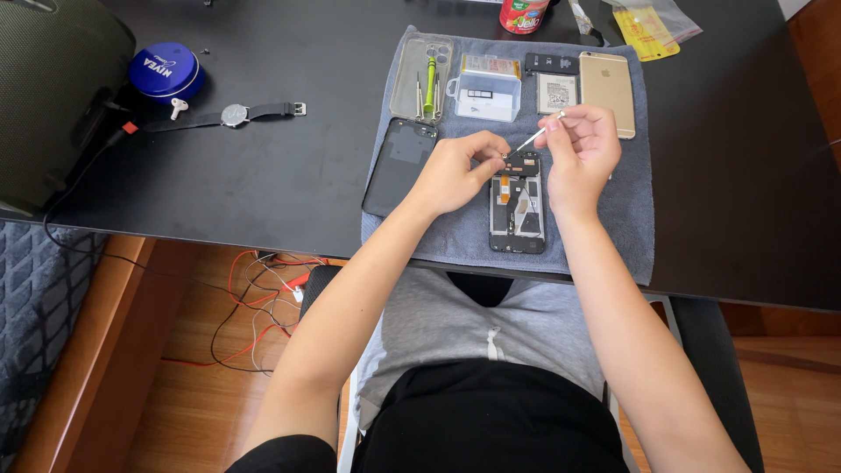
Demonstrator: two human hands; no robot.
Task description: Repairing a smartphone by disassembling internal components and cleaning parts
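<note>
An opened black phone [518,215] lies with its insides showing on a grey towel [631,210]. My left hand [455,171] pinches a small black part at the phone's top edge. My right hand [580,149] holds thin metal tweezers [536,136], their tip pointing down-left at that same part. The two hands nearly meet above the phone's top end.
On the towel lie a black back cover [399,166], a clear phone case [420,79] holding a green screwdriver [430,83], a clear plastic box [487,88], a battery [557,92] and a gold phone [608,92]. A wristwatch [235,115] and a blue round tin [166,72] lie left on the black desk.
</note>
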